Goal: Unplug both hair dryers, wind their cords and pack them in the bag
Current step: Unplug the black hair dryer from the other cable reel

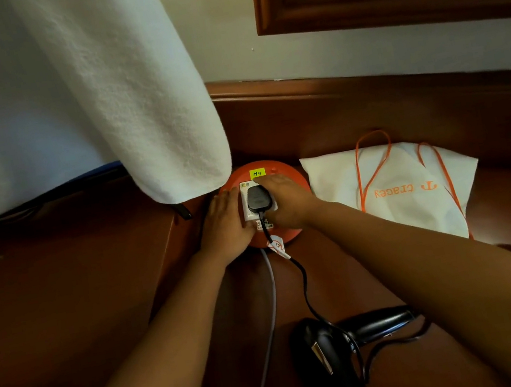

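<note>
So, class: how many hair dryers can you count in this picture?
1. The black hair dryer lies on the wooden surface at the bottom, between the forearms. The task names two; a second may be out of view.

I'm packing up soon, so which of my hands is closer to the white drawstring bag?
Right. Your right hand grips the black plug, just left of the white bag. Your left hand rests on the orange socket reel, beyond the plug.
</note>
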The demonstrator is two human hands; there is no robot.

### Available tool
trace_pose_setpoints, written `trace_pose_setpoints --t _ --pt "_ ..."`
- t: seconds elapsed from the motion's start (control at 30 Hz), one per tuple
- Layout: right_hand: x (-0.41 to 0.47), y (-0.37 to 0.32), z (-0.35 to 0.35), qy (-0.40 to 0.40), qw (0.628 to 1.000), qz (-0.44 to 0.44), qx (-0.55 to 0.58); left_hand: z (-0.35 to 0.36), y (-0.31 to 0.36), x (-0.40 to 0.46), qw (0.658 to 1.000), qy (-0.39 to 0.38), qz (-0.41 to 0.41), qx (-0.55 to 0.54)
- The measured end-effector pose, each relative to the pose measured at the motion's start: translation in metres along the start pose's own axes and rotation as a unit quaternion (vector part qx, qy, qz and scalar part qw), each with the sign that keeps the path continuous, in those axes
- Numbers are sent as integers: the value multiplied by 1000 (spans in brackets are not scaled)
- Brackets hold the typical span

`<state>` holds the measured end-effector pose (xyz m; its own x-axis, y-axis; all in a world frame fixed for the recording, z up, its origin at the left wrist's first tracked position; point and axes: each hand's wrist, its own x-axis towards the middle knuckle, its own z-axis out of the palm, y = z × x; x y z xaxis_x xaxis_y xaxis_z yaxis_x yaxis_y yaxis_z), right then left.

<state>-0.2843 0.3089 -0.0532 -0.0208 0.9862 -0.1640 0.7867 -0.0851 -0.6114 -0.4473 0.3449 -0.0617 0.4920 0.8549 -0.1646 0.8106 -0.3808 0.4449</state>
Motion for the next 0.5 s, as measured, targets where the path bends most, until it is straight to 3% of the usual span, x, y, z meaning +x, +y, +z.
trace_pose_setpoints --t 0.23,0.5 --pt "2 3 10 21 999 19 47 9 -8 -3 994 -94 -35 -36" --pt "1 3 22 100 988 54 101 11 -9 -4 992 -112 -35 -41"
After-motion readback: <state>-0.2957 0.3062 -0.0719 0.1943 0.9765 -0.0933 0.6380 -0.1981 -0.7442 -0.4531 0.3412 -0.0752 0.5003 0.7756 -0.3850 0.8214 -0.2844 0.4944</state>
